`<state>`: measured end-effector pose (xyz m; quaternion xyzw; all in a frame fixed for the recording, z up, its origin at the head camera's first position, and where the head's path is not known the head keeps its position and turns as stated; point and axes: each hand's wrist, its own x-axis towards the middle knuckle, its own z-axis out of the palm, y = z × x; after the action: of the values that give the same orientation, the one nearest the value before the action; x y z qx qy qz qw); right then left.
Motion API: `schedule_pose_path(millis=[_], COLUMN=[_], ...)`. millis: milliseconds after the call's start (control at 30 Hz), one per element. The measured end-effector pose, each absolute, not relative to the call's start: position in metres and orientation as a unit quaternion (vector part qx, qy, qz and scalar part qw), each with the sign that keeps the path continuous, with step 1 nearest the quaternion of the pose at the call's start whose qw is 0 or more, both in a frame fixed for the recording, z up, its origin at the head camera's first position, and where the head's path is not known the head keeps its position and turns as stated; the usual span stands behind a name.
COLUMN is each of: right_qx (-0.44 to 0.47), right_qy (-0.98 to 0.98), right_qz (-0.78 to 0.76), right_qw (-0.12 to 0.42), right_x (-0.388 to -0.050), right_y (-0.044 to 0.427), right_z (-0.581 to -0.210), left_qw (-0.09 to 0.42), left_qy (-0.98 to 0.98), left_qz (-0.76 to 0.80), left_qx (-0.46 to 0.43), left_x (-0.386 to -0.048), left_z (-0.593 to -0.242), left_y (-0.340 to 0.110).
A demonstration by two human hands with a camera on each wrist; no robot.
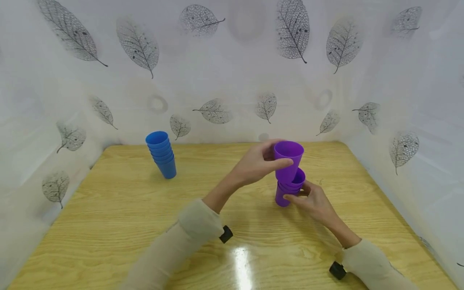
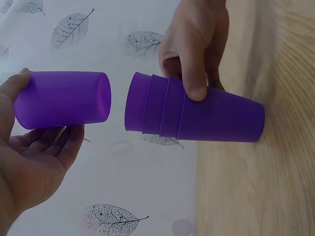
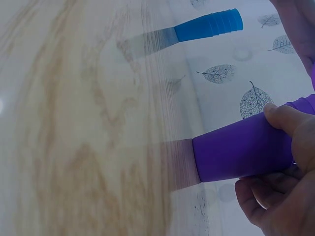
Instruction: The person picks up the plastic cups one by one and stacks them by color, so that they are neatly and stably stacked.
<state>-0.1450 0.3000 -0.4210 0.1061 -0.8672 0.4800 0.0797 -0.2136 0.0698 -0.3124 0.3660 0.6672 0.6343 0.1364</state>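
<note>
A single purple cup [image 1: 287, 167] is held by my left hand [image 1: 255, 163], thumb on its near side and fingers behind. Below it, a nested stack of purple cups [image 2: 216, 115] stands upright on the table, and my right hand [image 1: 315, 201] grips that stack around its side. In the left wrist view a gap separates the base of the raised cup [image 2: 66, 98] from the stack's top rim. The right wrist view shows the right thumb and fingers [image 3: 285, 118] around the stack's lower part [image 3: 241, 150].
A nested stack of several blue cups [image 1: 164, 157] stands toward the back left of the wooden table [image 1: 119, 217], leaning slightly in the head view. White cloth [image 1: 232, 80] with leaf prints hangs behind the table and along both sides.
</note>
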Motion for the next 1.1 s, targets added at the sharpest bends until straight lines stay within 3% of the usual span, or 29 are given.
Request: schedule_pose_path(millis=[467, 1100], right_qx=[0.121, 0.104], right_qy=[-0.858, -0.867], right_qz=[0.493, 0.482], right_qw=[0.078, 0.071], right_x=[-0.147, -0.145], right_y=[0.3, 0.3], right_z=[-0.423, -0.422], left_qw=[0.121, 0.123], left_qy=[0.675, 0.691], left_qz=[0.629, 0.627], left_qx=[0.365, 0.338], left_x=[-0.217, -0.215], left_z=[-0.319, -0.329], left_y=[0.102, 0.106])
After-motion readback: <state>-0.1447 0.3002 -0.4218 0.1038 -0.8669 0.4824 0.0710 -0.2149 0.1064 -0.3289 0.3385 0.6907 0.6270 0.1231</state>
